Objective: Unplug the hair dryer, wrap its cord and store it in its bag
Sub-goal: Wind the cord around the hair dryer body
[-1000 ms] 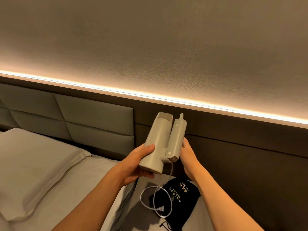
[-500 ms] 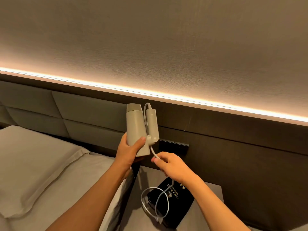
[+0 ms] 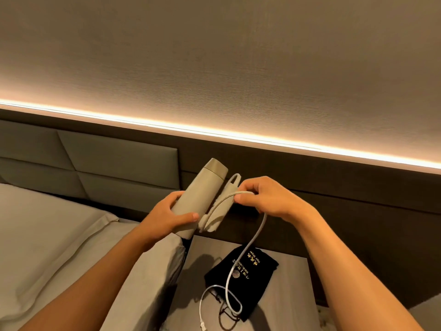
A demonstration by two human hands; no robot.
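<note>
- Hair dryer (image 3: 201, 194): beige, handle folded flat against the barrel; held up in front of the dark wall panel, nozzle end tilted toward 1 o'clock, just above the edge of the bed (image 3: 71, 247).
- Left hand (image 3: 168, 217): closed around the lower barrel, thumb laid across the front, fingers behind.
- Right hand (image 3: 267, 199): at 3 o'clock of the dryer, thumb and fingers pinched narrow on the cord (image 3: 256, 235) where it crosses the folded handle (image 3: 223, 204).
- Cord: pale, one stretch lying along the handle; remainder hanging toward 6 o'clock, looping over the bag and ending in a plug (image 3: 203, 326) near the bottom edge of the view, free of any socket.
- Bag (image 3: 241, 273): black drawstring pouch with gold print, lying flat on the grey nightstand (image 3: 281, 306) at 5 o'clock of the dryer, mouth not clearly visible.
- Stage, as judged: unplugging done; wrapping begun, bagging not yet.
- Handling, as judged: body rigid, smooth, probably light enough for one hand; best gripped round the barrel, hinge kept shut. Cord limp yet springy, likely to uncoil unless pinched at each turn; loose plug liable to swing and snag. Pouch soft, needing its mouth held wide for insertion.
</note>
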